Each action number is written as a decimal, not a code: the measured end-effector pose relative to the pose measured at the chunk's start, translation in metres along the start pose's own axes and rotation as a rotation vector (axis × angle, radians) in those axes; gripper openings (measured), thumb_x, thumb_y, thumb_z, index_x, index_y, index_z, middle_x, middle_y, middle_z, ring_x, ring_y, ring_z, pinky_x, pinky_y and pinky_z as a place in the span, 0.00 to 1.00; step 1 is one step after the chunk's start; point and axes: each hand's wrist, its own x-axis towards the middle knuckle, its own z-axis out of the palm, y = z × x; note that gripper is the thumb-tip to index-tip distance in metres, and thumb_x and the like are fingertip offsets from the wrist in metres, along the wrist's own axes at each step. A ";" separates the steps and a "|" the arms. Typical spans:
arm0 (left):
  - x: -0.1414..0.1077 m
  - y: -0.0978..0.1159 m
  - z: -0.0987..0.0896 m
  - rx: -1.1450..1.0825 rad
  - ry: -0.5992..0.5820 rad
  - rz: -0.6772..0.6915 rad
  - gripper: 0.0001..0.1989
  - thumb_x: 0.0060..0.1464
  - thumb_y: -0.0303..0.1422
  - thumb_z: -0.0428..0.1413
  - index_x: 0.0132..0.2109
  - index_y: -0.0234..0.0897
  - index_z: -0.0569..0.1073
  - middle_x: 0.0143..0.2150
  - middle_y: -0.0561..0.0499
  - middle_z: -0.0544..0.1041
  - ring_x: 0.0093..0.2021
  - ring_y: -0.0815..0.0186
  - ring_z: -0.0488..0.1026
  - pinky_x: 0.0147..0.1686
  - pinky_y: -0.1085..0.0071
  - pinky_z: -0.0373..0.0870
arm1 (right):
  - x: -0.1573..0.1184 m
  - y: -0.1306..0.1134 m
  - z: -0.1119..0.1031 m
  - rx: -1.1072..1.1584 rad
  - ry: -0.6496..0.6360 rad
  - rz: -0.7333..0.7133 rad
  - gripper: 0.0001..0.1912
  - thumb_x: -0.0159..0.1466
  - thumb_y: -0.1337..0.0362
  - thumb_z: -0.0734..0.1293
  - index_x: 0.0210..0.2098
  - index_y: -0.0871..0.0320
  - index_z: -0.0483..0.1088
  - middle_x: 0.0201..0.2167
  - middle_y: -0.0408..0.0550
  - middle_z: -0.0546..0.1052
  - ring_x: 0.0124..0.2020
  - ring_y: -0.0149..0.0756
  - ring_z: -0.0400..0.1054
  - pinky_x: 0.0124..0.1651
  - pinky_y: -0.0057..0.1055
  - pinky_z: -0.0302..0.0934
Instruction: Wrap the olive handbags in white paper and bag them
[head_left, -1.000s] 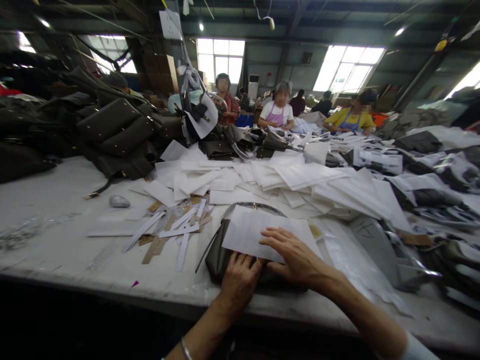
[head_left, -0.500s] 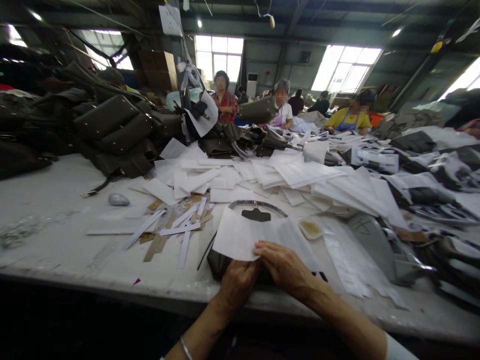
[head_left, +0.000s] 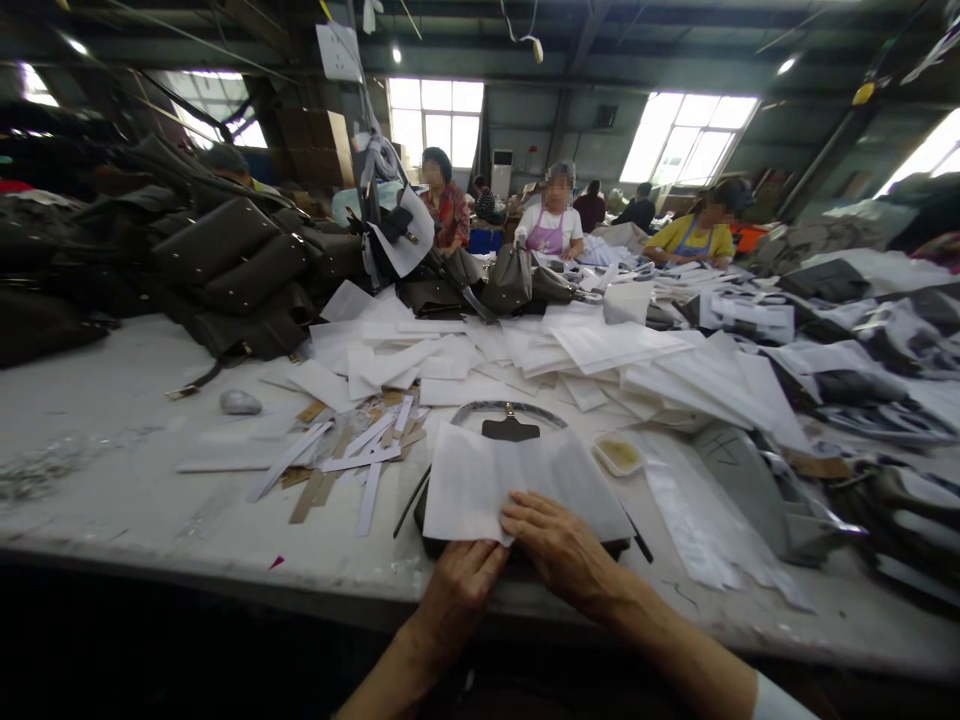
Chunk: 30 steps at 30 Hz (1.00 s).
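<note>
A dark handbag [head_left: 431,547] lies near the front edge of the table, mostly hidden under a white foam sheet [head_left: 469,475]. Its curved handle, wrapped in clear plastic, and a dark tab [head_left: 510,430] with a gold clasp show beyond the sheet's far edge. My left hand [head_left: 463,585] is at the sheet's lower edge, fingers pressed together on it, the thumb hidden. Flat across the sheet, just right of that, rests my right hand [head_left: 555,540] with its fingers stretched out. Thin dark straps stick out on both sides of the bag.
Loose white sheets [head_left: 600,350] are piled behind the bag. Card strips [head_left: 367,455] and a grey lump [head_left: 240,402] lie left; a small tray [head_left: 619,454] and plastic sleeves [head_left: 697,530] lie right. Dark bags [head_left: 217,250] are heaped back left. Several people work beyond.
The sheet's lower edge has come down toward me and covers more of the bag's front. My left hand has shifted slightly down and left; the right has moved slightly down.
</note>
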 end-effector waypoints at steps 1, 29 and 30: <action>0.002 0.001 -0.002 -0.004 0.003 -0.009 0.14 0.64 0.23 0.46 0.52 0.32 0.73 0.42 0.42 0.80 0.44 0.62 0.77 0.46 0.65 0.76 | 0.000 -0.001 0.001 -0.004 0.004 0.015 0.19 0.68 0.73 0.58 0.54 0.59 0.72 0.54 0.53 0.76 0.62 0.45 0.64 0.64 0.45 0.60; 0.045 -0.019 0.012 -0.397 -0.265 -0.268 0.09 0.63 0.25 0.51 0.44 0.38 0.75 0.44 0.49 0.80 0.44 0.64 0.77 0.46 0.68 0.75 | 0.013 0.016 0.004 0.255 0.098 0.572 0.08 0.62 0.69 0.66 0.34 0.56 0.79 0.33 0.47 0.80 0.36 0.38 0.75 0.44 0.32 0.65; 0.045 -0.018 0.012 -0.379 -0.275 -0.263 0.09 0.63 0.25 0.51 0.44 0.38 0.75 0.43 0.49 0.80 0.43 0.64 0.78 0.46 0.68 0.75 | 0.013 0.017 0.004 0.245 0.085 0.590 0.08 0.62 0.69 0.66 0.33 0.56 0.79 0.33 0.47 0.80 0.36 0.38 0.75 0.44 0.31 0.65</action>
